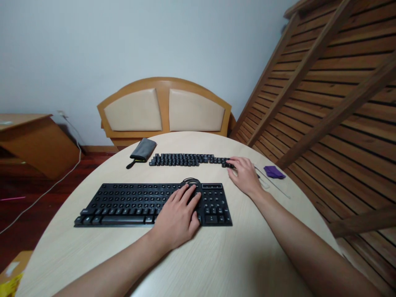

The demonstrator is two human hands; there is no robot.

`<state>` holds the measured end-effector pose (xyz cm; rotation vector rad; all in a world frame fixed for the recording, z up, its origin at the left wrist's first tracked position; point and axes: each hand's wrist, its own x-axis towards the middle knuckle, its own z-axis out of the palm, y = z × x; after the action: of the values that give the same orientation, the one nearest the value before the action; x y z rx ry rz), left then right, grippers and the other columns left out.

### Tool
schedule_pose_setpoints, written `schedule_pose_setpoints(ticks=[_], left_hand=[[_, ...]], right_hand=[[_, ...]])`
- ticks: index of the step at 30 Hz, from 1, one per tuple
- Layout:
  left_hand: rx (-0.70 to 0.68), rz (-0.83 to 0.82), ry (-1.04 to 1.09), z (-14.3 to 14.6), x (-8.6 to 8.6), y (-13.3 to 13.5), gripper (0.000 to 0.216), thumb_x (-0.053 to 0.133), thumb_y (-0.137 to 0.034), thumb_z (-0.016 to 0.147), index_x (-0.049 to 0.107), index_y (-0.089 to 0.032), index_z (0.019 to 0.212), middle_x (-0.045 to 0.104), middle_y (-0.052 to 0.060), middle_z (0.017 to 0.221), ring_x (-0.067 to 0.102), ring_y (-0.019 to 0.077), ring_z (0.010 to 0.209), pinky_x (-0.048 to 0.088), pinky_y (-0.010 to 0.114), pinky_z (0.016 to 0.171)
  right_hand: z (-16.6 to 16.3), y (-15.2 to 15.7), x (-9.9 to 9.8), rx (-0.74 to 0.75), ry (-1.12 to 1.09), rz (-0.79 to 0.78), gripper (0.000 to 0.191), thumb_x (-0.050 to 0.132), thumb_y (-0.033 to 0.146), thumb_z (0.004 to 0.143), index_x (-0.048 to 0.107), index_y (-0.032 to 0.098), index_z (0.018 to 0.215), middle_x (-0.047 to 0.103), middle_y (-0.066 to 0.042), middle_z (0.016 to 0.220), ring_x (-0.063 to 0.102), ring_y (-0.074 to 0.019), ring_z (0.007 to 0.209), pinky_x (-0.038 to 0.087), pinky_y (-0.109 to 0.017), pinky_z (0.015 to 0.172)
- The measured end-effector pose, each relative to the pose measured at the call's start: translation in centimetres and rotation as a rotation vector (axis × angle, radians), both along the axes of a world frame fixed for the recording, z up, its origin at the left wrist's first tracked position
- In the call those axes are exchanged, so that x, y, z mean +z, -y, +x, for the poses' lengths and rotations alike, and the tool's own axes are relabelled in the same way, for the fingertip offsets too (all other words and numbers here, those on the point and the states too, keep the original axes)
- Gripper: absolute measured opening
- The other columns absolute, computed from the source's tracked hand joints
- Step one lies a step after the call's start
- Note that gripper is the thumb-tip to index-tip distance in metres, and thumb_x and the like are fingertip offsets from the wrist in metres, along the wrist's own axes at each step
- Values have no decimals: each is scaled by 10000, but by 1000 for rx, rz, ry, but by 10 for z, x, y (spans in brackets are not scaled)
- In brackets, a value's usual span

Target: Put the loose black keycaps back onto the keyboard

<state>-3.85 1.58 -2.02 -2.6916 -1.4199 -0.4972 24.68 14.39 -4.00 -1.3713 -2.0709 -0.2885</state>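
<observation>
A black keyboard [123,221] lies on the round table, with many upper switches bare and keycaps still on its lower rows and part of the number pad. My left hand [177,218] rests flat across the keyboard's right half, fingers spread, hiding the keys beneath. Behind the keyboard, loose black keycaps [176,159] stand in rows. At the right end of those rows, my right hand [244,175] has its thumb and fingertips closed around a keycap [228,163], which they partly cover.
A grey pouch [144,149] sits at the back left of the table [247,239]. A thin metal wire tool [274,182] and a folded purple cloth [274,172] lie right of my right hand. Coiled black cable [190,180] shows behind the keyboard. Wooden slats [340,103] lean at right.
</observation>
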Motion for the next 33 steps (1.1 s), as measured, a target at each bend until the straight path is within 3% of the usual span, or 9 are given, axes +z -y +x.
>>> schedule_pose_setpoints(ticks=[4, 10, 18, 22, 26, 28, 33], left_hand=[[-2, -6, -5, 1, -1, 0, 520, 521, -268, 897, 564, -149, 1401, 469, 131, 1527, 410, 318, 1417, 382, 488, 1154], [-12, -2, -17, -1, -1, -1, 524, 516, -245, 883, 565, -145, 1395, 472, 131, 1523, 419, 322, 1406, 404, 503, 1136], [-34, 25, -13, -2, -3, -3, 530, 521, -247, 878, 557, -141, 1396, 472, 134, 1521, 425, 333, 1398, 420, 521, 1123], [-37, 29, -7, -3, -4, -4, 523, 519, -248, 883, 554, -150, 1395, 475, 129, 1519, 419, 329, 1403, 422, 523, 1122], [-34, 29, -3, -2, -4, -5, 514, 516, -252, 889, 557, -144, 1390, 484, 135, 1510, 425, 328, 1397, 422, 527, 1121], [-33, 28, -1, -2, -4, -5, 507, 512, -253, 892, 561, -139, 1384, 488, 137, 1506, 428, 328, 1394, 425, 525, 1119], [-32, 30, 1, -1, -3, -5, 502, 519, -247, 892, 562, -136, 1380, 494, 138, 1501, 428, 333, 1393, 417, 522, 1125]], right_hand=[[4, -2, -8, -30, 139, -36, 407, 595, 322, 905, 638, 217, 1296, 511, -134, 1444, 422, -360, 1307, 405, -550, 1048], [4, -1, -10, -26, 184, -63, 334, 577, 300, 928, 680, 230, 1238, 487, -121, 1475, 371, -365, 1362, 390, -555, 1062], [-3, 6, -4, 91, 100, -28, 135, 596, 235, 927, 696, 225, 1017, 680, -107, 1206, 427, -379, 1315, 362, -604, 1040], [-5, 12, 2, 130, 63, -76, 113, 594, 201, 931, 692, 237, 972, 735, -92, 1046, 471, -373, 1288, 339, -611, 1021], [-11, 25, 15, 143, -39, -86, 98, 611, 226, 938, 693, 223, 990, 745, -97, 1029, 545, -359, 1197, 369, -595, 990], [-17, 36, 24, 203, -149, -108, 118, 609, 263, 949, 690, 218, 1021, 726, -101, 1052, 578, -322, 1136, 427, -546, 966], [-37, 66, 35, 492, -315, -363, 119, 652, 304, 931, 719, 241, 1006, 700, -75, 1065, 626, -236, 1077, 501, -424, 964]])
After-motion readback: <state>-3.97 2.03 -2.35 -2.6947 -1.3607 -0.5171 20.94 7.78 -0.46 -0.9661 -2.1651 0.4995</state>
